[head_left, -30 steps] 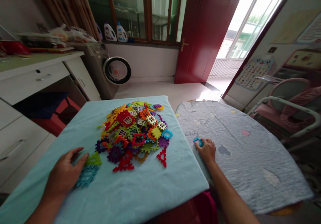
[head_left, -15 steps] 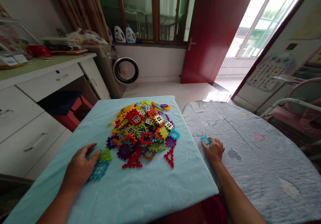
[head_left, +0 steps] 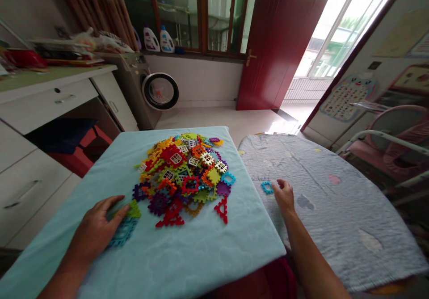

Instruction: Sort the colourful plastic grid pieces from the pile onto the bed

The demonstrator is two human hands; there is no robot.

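Observation:
My left hand (head_left: 92, 229) rests on the light blue tablecloth with thumb and fingers spread. Its thumb lies over a lime-green toothed piece (head_left: 134, 208), beside a teal toothed lattice piece (head_left: 123, 232) that the hand partly covers. On the grey-blue cloth at right lies a bright blue square frame piece (head_left: 267, 187). My right hand (head_left: 284, 196) is just right of it, fingers loosely bent and thumb tip close to its edge; nothing shows in its grasp. A heap of colourful interlocking plastic pieces (head_left: 187, 174) covers the middle of the blue table, with a red triangular piece (head_left: 221, 209) at its near right.
A rounded table with a grey-blue cloth (head_left: 311, 174) adjoins the blue-covered table (head_left: 214, 254) at right. Behind stand a washing machine with its round door (head_left: 161, 91) open and a red door (head_left: 281, 44). White drawers (head_left: 33, 187) are at left, a pink chair (head_left: 375, 151) at right.
My right hand has let go of the blue square frame piece and drawn slightly to the right of it. My left hand stays by the green and teal pieces. The whole view has shifted a little.

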